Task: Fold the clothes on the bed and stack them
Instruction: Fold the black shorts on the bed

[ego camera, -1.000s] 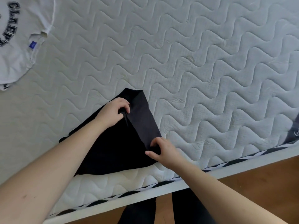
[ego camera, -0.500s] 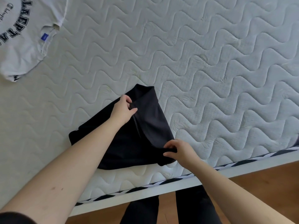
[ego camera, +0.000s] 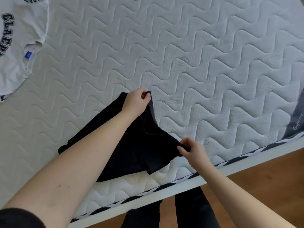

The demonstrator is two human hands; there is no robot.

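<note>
At the far left, a white T-shirt (ego camera: 18,46) with dark block lettering is seen lying flat on the mattress (ego camera: 205,66), cut off by the picture's left and top edges; a small blue label (ego camera: 28,55) is visible by its neck opening. It lies well apart from the black garment (ego camera: 131,145), which is spread on the quilted white mattress near the front edge, with one corner at its left end resting flat on the surface.

The far edge of the black garment is pinched by the left hand (ego camera: 135,102), whose fingers are curled round a fold of the cloth and hold it raised off the mattress. From this hand the lifted edge runs down and to the right in a sagging line. Its other end is gripped by the right hand (ego camera: 191,149), the thumb and fingers being closed on the fabric just above the mattress's front edge. Below the two hands a loose flap of the garment hangs and rests on the mattress near its border.

The front edge of the mattress is trimmed with a black-and-white striped piping (ego camera: 164,186), beneath which a white bed frame (ego camera: 181,190) is seen. A wooden floor (ego camera: 263,178) is visible beyond the frame, and the person's legs in dark trousers (ego camera: 194,209) stand against the bed. At the far right edge, a grey garment (ego camera: 295,125) with small pale script is partly seen on the mattress, well apart from the black one.
</note>
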